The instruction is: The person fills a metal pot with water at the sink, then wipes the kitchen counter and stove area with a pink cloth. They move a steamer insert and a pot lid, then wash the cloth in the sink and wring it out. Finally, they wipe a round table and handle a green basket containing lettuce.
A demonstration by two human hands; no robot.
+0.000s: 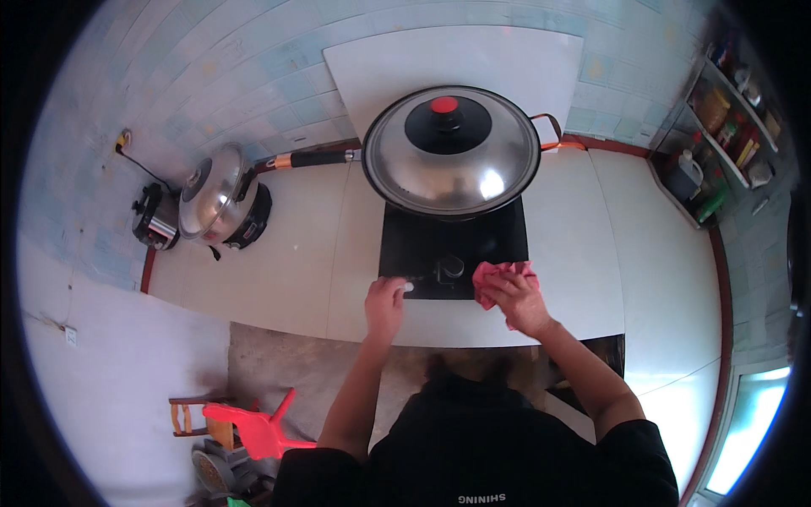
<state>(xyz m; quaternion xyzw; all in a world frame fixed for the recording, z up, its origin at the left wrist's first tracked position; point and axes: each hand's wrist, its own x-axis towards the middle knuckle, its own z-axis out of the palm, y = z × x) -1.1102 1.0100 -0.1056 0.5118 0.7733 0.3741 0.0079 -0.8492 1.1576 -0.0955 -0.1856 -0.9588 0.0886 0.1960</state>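
A crumpled pink cloth (488, 288) is in my right hand (523, 303), pressed at the front right corner of a black glass cooktop (412, 244). At the front left corner, my left hand (384, 310) pinches a small white object (408, 287), too small to name. A dark control knob (450, 269) is on the cooktop between my two hands. Behind them, a wok with a domed metal lid (386, 161) sits over the back of the cooktop. The lid has a red-topped knob (445, 106), and a long black handle (320, 158) points left.
On the left of the white counter (298, 253) stand a lidded electric pot (212, 203) and an electric cooker (157, 218). A rack (722, 146) of bottles and packets fills the right corner. A red plastic stool (260, 434) and a wooden chair (190, 416) are below left.
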